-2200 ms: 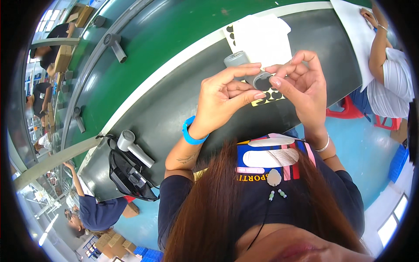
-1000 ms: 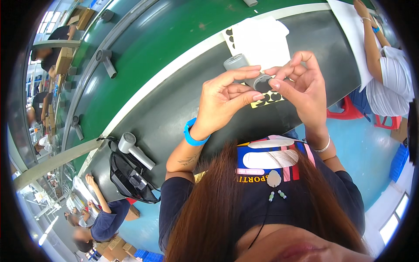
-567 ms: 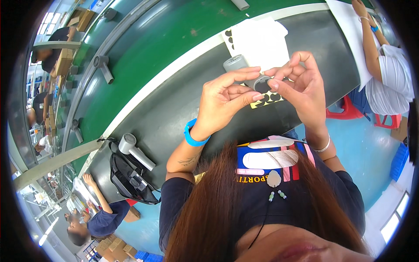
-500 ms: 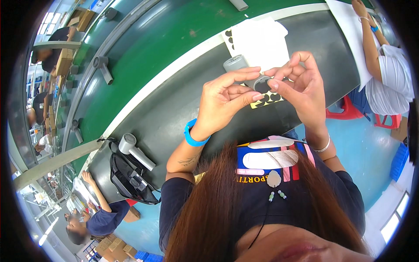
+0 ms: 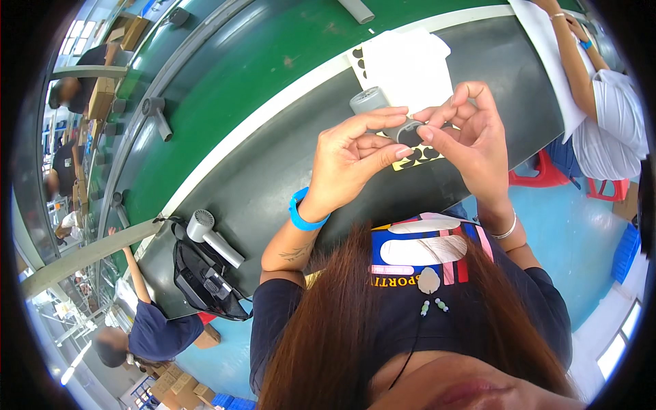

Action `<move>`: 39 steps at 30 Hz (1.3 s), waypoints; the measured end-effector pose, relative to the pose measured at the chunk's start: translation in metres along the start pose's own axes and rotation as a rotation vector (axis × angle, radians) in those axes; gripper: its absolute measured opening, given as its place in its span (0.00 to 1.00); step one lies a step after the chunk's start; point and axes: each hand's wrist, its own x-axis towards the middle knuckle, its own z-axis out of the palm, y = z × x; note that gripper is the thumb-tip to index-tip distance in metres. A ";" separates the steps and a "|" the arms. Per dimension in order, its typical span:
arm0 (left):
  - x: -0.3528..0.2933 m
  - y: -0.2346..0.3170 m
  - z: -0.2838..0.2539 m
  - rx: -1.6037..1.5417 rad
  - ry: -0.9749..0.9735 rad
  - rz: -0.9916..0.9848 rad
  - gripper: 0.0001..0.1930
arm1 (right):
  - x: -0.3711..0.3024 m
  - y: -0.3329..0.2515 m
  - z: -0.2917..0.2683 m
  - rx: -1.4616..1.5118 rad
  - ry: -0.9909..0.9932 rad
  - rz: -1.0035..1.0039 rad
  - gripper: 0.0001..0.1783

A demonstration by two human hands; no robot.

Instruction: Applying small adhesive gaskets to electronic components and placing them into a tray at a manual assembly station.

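Observation:
A grey handheld fan [image 5: 369,100] is held in front of me above the black work surface, its round handle end facing me. A dark disc covers that end. My left hand [image 5: 355,157] is closed round the handle, thumb below and fingers above. My right hand [image 5: 471,130] pinches the rim of the handle end with thumb and forefinger, the other fingers curled up. Just beneath the hands lies a yellow-edged sheet of black round stickers [image 5: 424,156]. White sheets [image 5: 410,65] are stacked beyond the fan, with black dots showing along their left edge.
Another grey fan [image 5: 217,239] lies to my left beside a black bag [image 5: 198,277]. Past the white edge runs a green conveyor belt [image 5: 260,75] carrying spaced fans [image 5: 158,117]. Co-workers are at the left and at the right, where a red stool [image 5: 540,174] stands.
The handle end has tilted slightly, so its dark disc shows narrower. Fans on the green belt have shifted left and toward me. The left co-worker's arm has reached farther over the line.

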 end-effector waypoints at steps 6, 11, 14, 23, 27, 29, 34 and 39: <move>0.001 0.001 0.002 -0.003 0.006 0.004 0.16 | -0.002 -0.002 0.002 -0.052 0.019 0.013 0.22; 0.000 0.001 0.004 0.020 0.041 -0.011 0.15 | -0.006 -0.010 0.004 -0.156 0.005 -0.001 0.21; 0.000 0.001 0.006 0.034 0.049 -0.006 0.15 | -0.009 -0.012 0.005 -0.287 0.011 -0.052 0.21; -0.002 0.004 0.008 0.027 0.051 -0.041 0.16 | -0.011 -0.013 0.007 -0.615 0.046 -0.209 0.24; -0.002 0.001 0.008 0.041 0.037 -0.016 0.15 | -0.013 -0.018 0.010 -0.728 0.058 -0.221 0.25; -0.003 0.000 0.008 0.033 0.042 -0.015 0.15 | -0.016 -0.021 0.010 -0.842 0.043 -0.263 0.27; -0.004 0.003 0.003 0.085 0.083 -0.025 0.15 | -0.010 -0.020 0.007 -0.992 0.117 -0.354 0.31; -0.001 0.012 -0.008 0.065 0.127 -0.054 0.14 | 0.000 -0.001 -0.001 -0.688 -0.003 -0.179 0.23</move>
